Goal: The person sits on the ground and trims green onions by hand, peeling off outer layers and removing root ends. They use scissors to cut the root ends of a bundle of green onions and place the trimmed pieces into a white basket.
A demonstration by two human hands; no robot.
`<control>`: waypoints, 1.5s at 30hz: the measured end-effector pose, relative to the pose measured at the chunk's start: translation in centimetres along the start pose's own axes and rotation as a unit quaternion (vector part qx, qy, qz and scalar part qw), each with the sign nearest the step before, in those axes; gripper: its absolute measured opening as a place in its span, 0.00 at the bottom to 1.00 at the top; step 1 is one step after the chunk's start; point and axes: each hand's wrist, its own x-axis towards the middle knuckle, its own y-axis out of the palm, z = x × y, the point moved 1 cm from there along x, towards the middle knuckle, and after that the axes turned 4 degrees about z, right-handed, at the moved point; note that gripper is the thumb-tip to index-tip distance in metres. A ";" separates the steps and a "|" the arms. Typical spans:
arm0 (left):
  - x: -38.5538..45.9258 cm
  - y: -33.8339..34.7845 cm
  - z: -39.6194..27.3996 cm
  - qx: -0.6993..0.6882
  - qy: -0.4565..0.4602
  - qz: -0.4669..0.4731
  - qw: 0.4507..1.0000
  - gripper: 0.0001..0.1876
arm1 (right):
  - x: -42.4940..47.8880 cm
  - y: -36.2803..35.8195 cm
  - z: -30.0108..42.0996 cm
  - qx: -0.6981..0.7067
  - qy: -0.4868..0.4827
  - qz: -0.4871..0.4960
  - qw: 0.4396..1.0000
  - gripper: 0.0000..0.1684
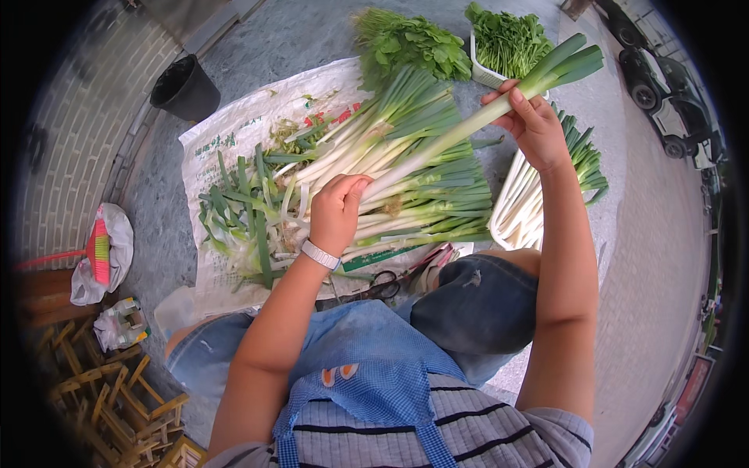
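A long leek-like green onion (440,145) slants across the view, held between both hands. My left hand (337,207) grips its white root end; the root tip is hidden in the fingers. Around the upper stem, just below the green leaves, is my right hand (529,123). Beneath the held stalk, a heap of green onions (342,155) lies on a white woven sack (219,137). Stripped leaves and peelings (243,219) are piled at the heap's left. To the right, a white basket (498,231) holds clean white-stemmed green onions (522,202).
Black-handled scissors (384,285) lie by my knees. Leafy greens (409,44) sit at the far edge, beside a white basket (484,75) of more greens. A black bucket (186,88) stands far left. Wooden stools (117,403) are stacked lower left, near a pink broom (98,251).
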 end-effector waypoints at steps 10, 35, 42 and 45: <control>-0.4 0.4 1.3 -0.043 -0.003 0.123 0.992 0.18 | 0.4 0.5 0.1 0.001 0.002 0.014 1.000 0.17; -1.1 -0.4 3.9 -0.278 -0.236 0.213 0.906 0.17 | -0.5 0.1 0.6 0.039 0.007 0.098 0.994 0.18; -1.7 -0.1 2.1 -0.328 -0.185 0.191 0.907 0.19 | -0.5 0.2 0.9 0.051 0.008 0.097 0.994 0.18; -2.0 0.7 2.8 -0.268 -0.157 0.170 0.935 0.18 | -0.5 0.2 0.7 0.055 0.009 0.101 0.993 0.16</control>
